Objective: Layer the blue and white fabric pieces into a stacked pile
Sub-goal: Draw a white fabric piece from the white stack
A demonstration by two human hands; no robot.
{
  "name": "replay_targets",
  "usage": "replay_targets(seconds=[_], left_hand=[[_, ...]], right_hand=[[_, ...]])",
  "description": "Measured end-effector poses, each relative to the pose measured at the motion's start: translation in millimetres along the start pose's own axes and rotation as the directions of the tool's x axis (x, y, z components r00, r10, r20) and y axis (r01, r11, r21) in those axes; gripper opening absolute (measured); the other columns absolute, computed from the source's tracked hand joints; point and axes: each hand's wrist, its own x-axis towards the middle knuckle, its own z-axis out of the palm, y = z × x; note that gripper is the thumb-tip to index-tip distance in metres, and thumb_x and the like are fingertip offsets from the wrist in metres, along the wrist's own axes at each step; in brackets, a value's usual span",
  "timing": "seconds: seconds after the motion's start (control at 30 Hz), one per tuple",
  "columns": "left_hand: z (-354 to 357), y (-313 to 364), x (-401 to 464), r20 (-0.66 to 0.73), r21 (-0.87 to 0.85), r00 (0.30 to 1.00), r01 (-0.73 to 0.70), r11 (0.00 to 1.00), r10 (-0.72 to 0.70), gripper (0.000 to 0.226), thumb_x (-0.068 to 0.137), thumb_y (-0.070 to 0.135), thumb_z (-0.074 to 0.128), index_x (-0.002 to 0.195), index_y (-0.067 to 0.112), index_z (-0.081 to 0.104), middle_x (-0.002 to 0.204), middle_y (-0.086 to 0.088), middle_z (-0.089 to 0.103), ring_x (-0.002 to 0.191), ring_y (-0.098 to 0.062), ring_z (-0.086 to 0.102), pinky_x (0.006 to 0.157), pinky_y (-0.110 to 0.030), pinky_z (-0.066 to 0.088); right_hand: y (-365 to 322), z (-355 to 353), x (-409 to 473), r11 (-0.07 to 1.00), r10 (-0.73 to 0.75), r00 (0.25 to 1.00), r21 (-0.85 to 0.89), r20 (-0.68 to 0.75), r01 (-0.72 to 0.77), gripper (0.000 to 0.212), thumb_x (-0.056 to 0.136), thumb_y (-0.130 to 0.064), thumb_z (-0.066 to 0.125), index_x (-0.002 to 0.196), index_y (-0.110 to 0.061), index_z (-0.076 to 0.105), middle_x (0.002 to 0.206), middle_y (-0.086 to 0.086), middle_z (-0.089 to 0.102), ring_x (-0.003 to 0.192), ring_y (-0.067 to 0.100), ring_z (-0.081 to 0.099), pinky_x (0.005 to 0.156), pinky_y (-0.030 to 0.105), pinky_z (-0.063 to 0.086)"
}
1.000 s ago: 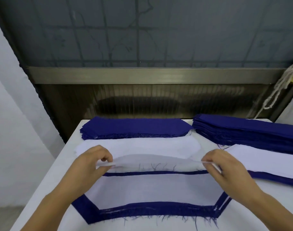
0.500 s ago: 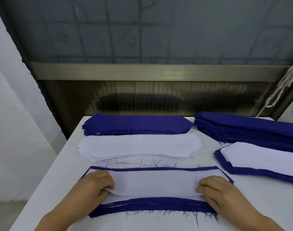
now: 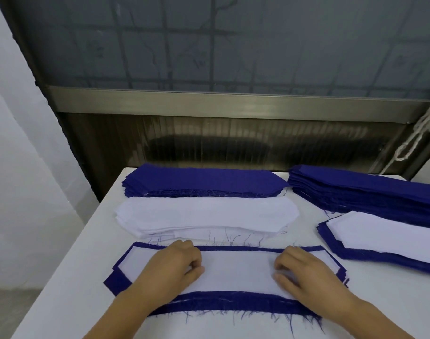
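Your left hand [image 3: 171,267] and right hand [image 3: 306,272], fingers loosely curled and gripping nothing, rest on the white piece [image 3: 236,272] just nearer you than the white stack [image 3: 206,215]; it's thin, limp cloth, so pinch both ends.

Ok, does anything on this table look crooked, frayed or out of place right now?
Mostly tidy. The white piece under both hands sits off-centre on the blue piece: a thin blue margin at the far edge, a wide band at the near edge. At its left end a blue corner juts out. Loose threads fray along the near blue edge.
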Motion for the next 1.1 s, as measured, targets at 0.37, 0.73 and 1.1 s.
replay_targets(seconds=[0.37, 0.73, 1.1], left_hand=[[-17, -42, -4, -0.01, 0.007, 0.997, 0.081, 0.997, -0.081, 0.015, 0.09, 0.037, 0.062, 0.077, 0.031, 0.059, 0.08, 0.022, 0.052, 0.08, 0.005, 0.048, 0.071, -0.011, 0.04], [-30, -27, 137, -0.235, -0.013, 0.963, 0.134, 0.991, -0.133, 0.018, 0.095, 0.024, 0.057, 0.112, 0.023, 0.062, 0.112, 0.01, 0.058, 0.097, -0.006, 0.051, 0.082, -0.016, 0.041], [-25, -52, 197, -0.027, -0.148, 0.956, 0.284, 0.947, -0.291, 0.013, 0.09, 0.03, 0.065, 0.103, 0.026, 0.064, 0.109, 0.006, 0.054, 0.098, -0.013, 0.053, 0.092, -0.034, 0.051]], right_hand=[[31, -27, 1, 0.98, 0.201, 0.973, -0.034, 0.111, -0.199, 0.021, 0.093, -0.035, 0.06, 0.077, -0.041, 0.048, 0.076, -0.019, 0.053, 0.074, 0.003, 0.053, 0.065, 0.014, 0.042], [52, -22, 162, 0.971, 0.237, 0.964, 0.064, -0.118, -0.231, 0.011, 0.097, -0.023, 0.055, 0.107, -0.026, 0.057, 0.105, -0.012, 0.052, 0.095, 0.007, 0.051, 0.082, 0.019, 0.045], [91, -3, 210, 0.961, 0.27, 0.963, 0.052, 0.007, -0.27, 0.008, 0.095, -0.034, 0.058, 0.093, -0.031, 0.051, 0.098, -0.013, 0.049, 0.088, 0.007, 0.049, 0.076, 0.02, 0.04]])
